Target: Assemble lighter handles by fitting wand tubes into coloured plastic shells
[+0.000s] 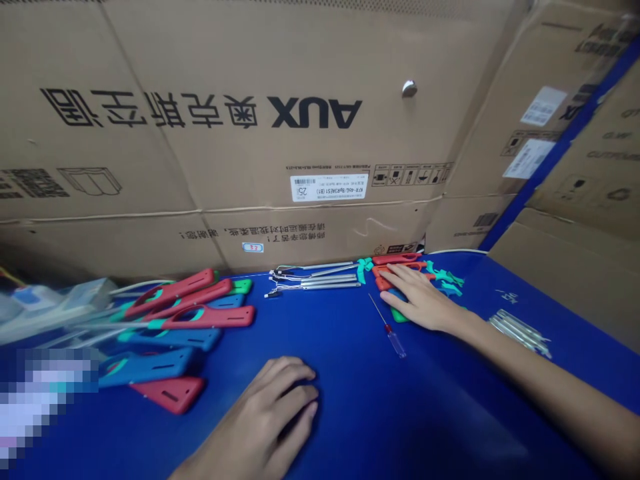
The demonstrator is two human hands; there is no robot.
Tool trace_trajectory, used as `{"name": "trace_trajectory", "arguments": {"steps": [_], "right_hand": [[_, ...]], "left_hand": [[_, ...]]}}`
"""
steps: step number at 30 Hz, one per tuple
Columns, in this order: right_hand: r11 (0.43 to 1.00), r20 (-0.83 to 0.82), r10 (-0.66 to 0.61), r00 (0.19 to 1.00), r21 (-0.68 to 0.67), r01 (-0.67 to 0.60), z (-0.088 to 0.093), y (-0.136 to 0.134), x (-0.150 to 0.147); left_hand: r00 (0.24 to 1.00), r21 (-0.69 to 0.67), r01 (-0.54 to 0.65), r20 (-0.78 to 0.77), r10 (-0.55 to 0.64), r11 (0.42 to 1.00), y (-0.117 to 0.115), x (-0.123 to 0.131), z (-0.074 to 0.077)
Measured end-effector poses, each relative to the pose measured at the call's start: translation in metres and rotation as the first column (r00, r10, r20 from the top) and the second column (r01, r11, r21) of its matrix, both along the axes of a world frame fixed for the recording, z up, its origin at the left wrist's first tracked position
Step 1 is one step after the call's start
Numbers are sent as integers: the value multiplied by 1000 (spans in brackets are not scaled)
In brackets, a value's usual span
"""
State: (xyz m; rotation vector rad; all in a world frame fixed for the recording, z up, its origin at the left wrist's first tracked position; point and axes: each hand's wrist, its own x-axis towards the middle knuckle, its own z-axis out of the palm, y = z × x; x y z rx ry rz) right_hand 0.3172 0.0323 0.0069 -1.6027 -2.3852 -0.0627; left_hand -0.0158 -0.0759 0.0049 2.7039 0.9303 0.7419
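Observation:
My left hand (273, 413) rests low over the blue table, fingers loosely bent and slightly apart, with nothing visible in it. Farther right, my right hand (420, 297) lies spread, palm down, across a stack of lighter handles: a red handle (397, 259) behind it, an orange handle (384, 279) under its fingertips, and a green handle (399, 316) partly covered. Teal plastic triggers (445, 275) lie beyond that hand, and more teal pieces (364, 270) sit left of the stack. A screwdriver (395, 340) with a clear handle is just in front of it.
Left of centre lies a pile of long-nosed lighters (220, 317) in red, blue and green. Metal lighter tubes with wires (330, 280) lie at the back; bare metal strips (520, 332) lie far right. Cardboard walls (240, 160) enclose the table. A power strip (55, 313) is at left.

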Motion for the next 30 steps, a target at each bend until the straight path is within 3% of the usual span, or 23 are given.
{"name": "trace_trajectory", "arguments": {"steps": [3,5,7,9,11,13,18,21,24,27,28,30], "right_hand": [[993,-61,52,997,107,-46,5,-3,-7],[981,-108,112,988,170,-93,11,-6,-15],[958,-164,196,967,241,-153,18,-12,-25],[924,-218,285,933,320,-207,23,-20,-36],[889,-244,364,899,379,-257,26,-31,-47],[866,-229,417,880,395,-307,26,-41,-54],[866,-223,424,878,385,-320,19,-53,-59],[880,-261,416,871,359,-312,17,-52,-60],[899,-377,414,829,311,-308,22,-60,-67],[928,-594,307,743,14,-373,26,-84,-84],[907,-647,240,723,-116,-405,25,-94,-91],[860,-677,135,724,-283,-425,22,-113,-103]], "left_hand": [[975,206,-49,-203,92,977,17,-27,27],[887,305,-242,-315,337,921,34,-61,49],[784,337,-403,-353,511,851,47,-100,68],[755,304,-463,-358,550,833,53,-133,79],[812,104,-478,-326,484,872,52,-153,78],[854,-33,-462,-287,434,886,48,-161,67],[866,-68,-455,-267,424,888,37,-168,40],[892,-62,-394,-268,365,917,34,-161,46],[909,59,-289,-296,293,956,27,-127,63],[933,338,-105,-292,211,935,13,-65,71],[945,411,-56,-271,181,910,7,-43,70],[966,436,136,-257,-22,889,-3,-6,63]]}}
